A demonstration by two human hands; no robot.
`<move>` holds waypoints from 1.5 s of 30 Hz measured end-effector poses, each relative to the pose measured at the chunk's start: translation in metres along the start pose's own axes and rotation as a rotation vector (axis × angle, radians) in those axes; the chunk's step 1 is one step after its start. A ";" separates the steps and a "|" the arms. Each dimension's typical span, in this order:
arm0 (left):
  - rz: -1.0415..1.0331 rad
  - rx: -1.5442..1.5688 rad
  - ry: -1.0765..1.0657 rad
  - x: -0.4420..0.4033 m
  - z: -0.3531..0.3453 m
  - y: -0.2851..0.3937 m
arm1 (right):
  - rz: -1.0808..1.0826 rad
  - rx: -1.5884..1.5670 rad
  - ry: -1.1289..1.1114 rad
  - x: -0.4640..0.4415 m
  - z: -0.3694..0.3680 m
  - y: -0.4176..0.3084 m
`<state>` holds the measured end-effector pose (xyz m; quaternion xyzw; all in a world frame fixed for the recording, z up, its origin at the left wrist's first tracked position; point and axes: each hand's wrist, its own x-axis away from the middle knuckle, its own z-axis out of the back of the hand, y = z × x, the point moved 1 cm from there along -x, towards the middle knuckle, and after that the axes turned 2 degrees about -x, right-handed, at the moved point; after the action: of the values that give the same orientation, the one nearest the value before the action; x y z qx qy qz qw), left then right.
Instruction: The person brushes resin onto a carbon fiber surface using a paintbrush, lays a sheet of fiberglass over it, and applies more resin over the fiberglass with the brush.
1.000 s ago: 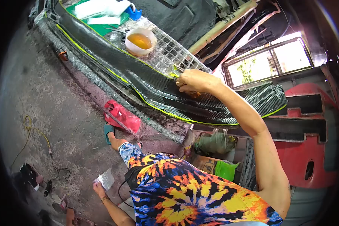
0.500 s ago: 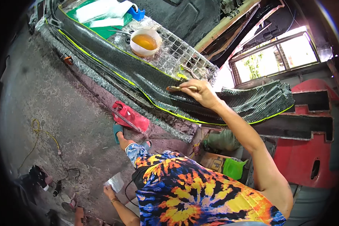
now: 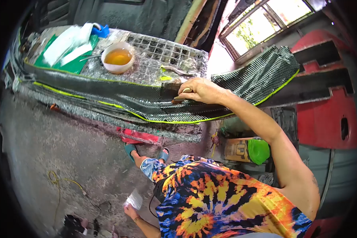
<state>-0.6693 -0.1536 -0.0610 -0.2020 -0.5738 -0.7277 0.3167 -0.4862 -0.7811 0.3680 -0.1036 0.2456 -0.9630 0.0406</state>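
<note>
Head view: stroke control, left to right
Round white bowl stands behind the strip; left hand pinches thin silvery rectangular sheet, clear of the work; long black yellow-green-edged woven-fibre strip runs across; pale-handled brown-tipped brush lies over its middle, right hand fingers clamped around; light, low-angled strokes along the weave should disturb fibres least

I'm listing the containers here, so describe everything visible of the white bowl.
The white bowl is round, smooth and plastic-looking, partly filled with amber liquid. It stands upright on the mottled grey surface, between the green sheet and the square grid. A thin metal-looking tool lies beside it; contact is unclear.
</note>
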 end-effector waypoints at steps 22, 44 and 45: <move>0.029 -0.192 -0.004 -0.035 0.003 0.038 | -0.393 -0.193 0.364 0.096 0.092 -0.004; -0.183 -0.462 -0.212 -0.154 0.016 0.232 | -0.868 -0.957 0.903 0.053 -0.063 -0.018; -0.199 -0.436 -0.208 -0.166 0.014 0.236 | -0.902 -0.963 0.902 0.053 -0.060 -0.020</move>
<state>-0.3877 -0.1353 0.0001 -0.2818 -0.4498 -0.8372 0.1319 -0.5516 -0.7427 0.3352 0.2005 0.5616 -0.6236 -0.5055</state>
